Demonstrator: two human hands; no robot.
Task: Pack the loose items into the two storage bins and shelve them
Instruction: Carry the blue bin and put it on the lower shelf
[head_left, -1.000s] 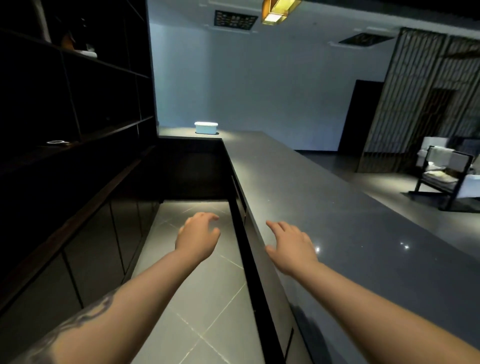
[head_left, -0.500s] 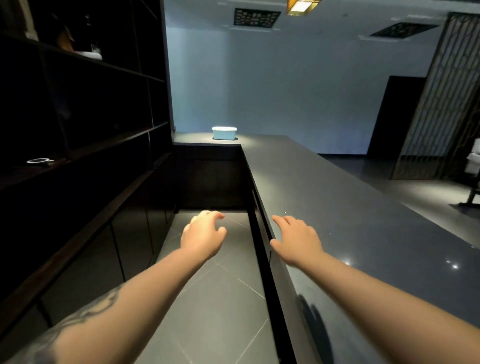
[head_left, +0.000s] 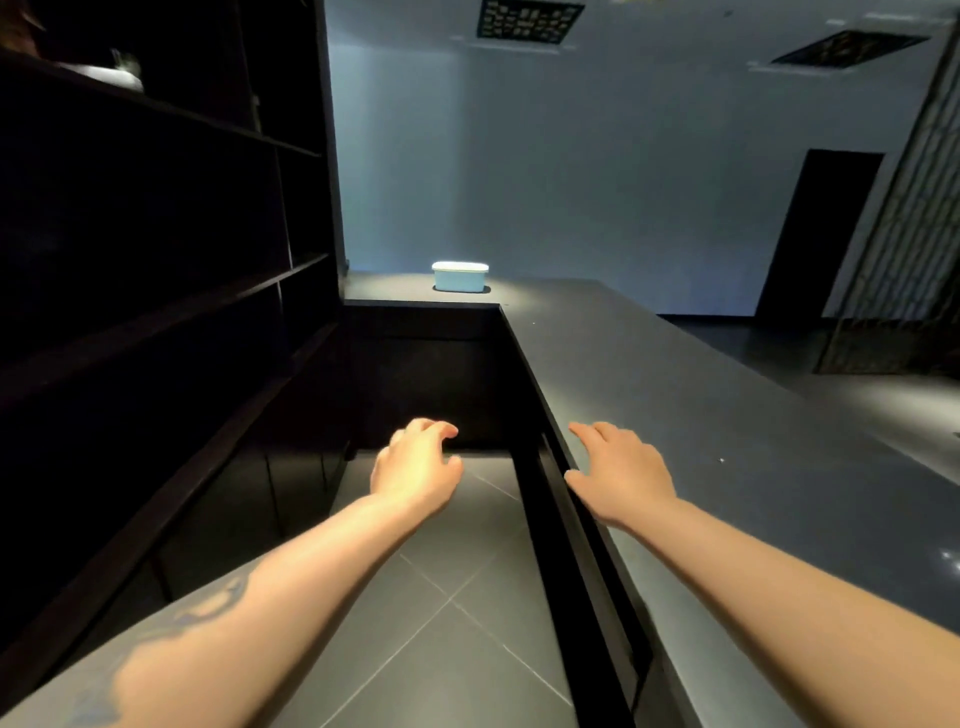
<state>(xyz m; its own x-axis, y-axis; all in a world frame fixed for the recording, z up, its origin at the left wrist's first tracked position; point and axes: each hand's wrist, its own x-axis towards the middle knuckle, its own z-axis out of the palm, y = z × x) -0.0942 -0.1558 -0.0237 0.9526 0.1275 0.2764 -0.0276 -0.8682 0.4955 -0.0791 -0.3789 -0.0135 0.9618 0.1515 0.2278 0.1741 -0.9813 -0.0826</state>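
Pale-blue lidded plastic storage bin (head_left: 460, 276) at far end of long dark grey desk (head_left: 727, 415), well apart from both hands. Left hand (head_left: 415, 470) out over grey tiled floor (head_left: 441, 623), fingers loosely curled, empty. Right hand (head_left: 621, 475) above desk's near edge, fingers spread, empty. Tall dark shelving (head_left: 156, 260) along left.

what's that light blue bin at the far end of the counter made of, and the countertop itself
Light blue bin: probably plastic, with a smooth matte body and paler lid.
Countertop: dark grey, likely polished stone or composite; it shows soft sheen and small glints of light.
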